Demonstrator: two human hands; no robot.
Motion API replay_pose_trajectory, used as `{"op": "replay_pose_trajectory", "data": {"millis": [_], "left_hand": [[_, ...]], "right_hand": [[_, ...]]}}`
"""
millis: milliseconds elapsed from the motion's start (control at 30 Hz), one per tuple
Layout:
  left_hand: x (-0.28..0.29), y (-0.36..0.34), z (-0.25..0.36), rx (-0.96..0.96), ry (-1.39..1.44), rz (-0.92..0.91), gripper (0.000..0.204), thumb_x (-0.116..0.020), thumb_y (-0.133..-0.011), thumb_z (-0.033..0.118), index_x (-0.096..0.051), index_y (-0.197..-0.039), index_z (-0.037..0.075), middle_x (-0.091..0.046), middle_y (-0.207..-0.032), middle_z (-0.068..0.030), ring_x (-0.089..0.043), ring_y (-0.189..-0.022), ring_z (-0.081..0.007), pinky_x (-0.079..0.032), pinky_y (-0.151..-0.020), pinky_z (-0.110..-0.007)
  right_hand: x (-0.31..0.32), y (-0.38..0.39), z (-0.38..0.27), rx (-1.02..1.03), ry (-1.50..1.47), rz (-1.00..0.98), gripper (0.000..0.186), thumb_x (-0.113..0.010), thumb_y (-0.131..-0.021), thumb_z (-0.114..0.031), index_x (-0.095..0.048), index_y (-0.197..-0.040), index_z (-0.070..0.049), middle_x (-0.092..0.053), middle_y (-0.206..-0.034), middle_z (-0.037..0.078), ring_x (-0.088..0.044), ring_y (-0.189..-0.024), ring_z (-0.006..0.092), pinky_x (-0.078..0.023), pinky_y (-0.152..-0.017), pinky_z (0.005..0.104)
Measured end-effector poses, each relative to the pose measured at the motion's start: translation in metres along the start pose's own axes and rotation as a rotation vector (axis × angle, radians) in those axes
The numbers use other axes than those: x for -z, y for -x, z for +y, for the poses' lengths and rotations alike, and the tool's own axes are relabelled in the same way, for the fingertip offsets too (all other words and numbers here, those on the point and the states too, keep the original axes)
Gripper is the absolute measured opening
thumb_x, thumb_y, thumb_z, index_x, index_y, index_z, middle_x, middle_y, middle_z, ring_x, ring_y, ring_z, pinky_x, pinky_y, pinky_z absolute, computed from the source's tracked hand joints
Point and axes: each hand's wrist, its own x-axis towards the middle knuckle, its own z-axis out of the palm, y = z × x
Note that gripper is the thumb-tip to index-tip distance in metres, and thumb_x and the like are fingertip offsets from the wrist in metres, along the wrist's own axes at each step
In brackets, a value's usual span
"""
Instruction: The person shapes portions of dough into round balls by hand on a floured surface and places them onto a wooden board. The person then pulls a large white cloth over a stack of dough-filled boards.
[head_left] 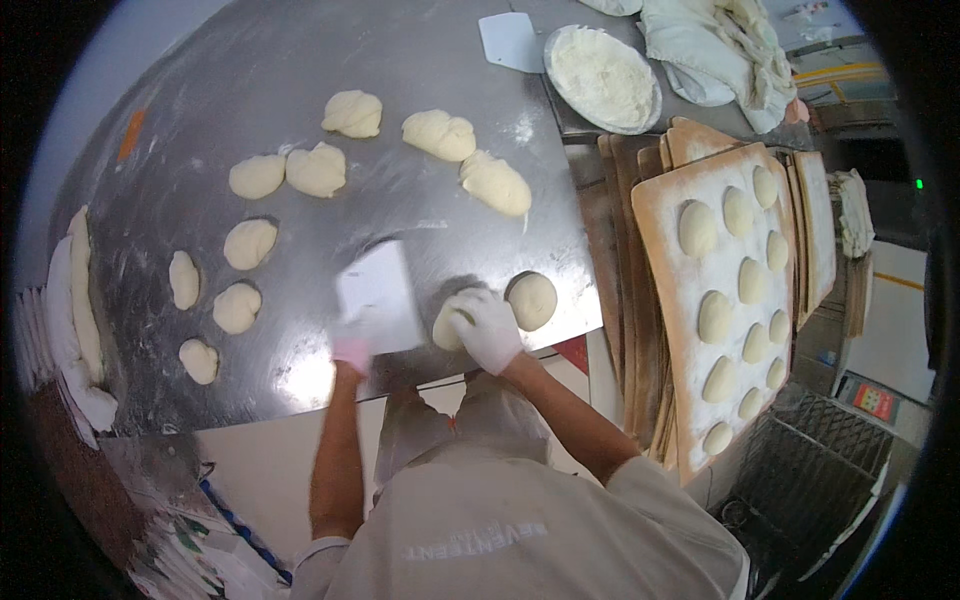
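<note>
Metal table (390, 205) — dough (444, 330), boards (650, 205) beside

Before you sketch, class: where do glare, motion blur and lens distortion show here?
Head view: white glare on the grey metal table, by its near edge; head view: motion blur on the white-gloved left hand and flat white scraper; head view: fisheye bending of the table's outline inside a dark round border.

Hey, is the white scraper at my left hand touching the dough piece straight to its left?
Apart. The head view shows a strip of bare metal table between the white scraper at your left hand and the dough piece.
</note>
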Motion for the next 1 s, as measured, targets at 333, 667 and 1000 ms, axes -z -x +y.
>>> {"op": "replay_pose_trajectory", "data": {"millis": [333, 667, 1000], "left_hand": [[-0.110, -0.123, 0.097, -0.381, -0.674, -0.349, 0.038, -0.049, -0.094, 0.026, -0.059, -0.122, 0.002, -0.062, -0.117, -0.0186, -0.059, -0.108, -0.0297, -0.045, -0.093, -0.041], [-0.039, -0.063, 0.071, -0.380, -0.062, -0.235, 0.031, -0.057, -0.087, 0.020, -0.064, -0.113, 0.005, -0.065, -0.108, -0.0199, -0.063, -0.099, -0.0340, -0.049, -0.084, -0.039], [0.112, 0.030, -0.051, 0.046, -0.038, 0.340, 0.032, -0.062, -0.088, 0.020, -0.063, -0.111, -0.001, -0.064, -0.106, -0.0088, -0.060, -0.093, -0.0223, -0.049, -0.082, -0.036]], "right_hand": [[0.078, -0.154, 0.066, 0.069, -0.155, 0.528, 0.055, -0.064, -0.080, -0.016, -0.048, -0.131, -0.001, -0.051, -0.130, 0.025, -0.053, -0.118, 0.0371, -0.040, -0.103, 0.0420], [0.108, -0.148, 0.062, -0.532, -1.604, 0.124, 0.044, -0.051, -0.090, -0.019, -0.047, -0.130, 0.001, -0.059, -0.114, 0.018, -0.062, -0.094, 0.0276, -0.053, -0.079, 0.0371], [0.137, -0.222, 0.045, -0.007, -0.068, 0.240, 0.043, -0.056, -0.090, -0.019, -0.052, -0.130, -0.005, -0.057, -0.123, 0.016, -0.054, -0.112, 0.0269, -0.042, -0.098, 0.0358]]}}
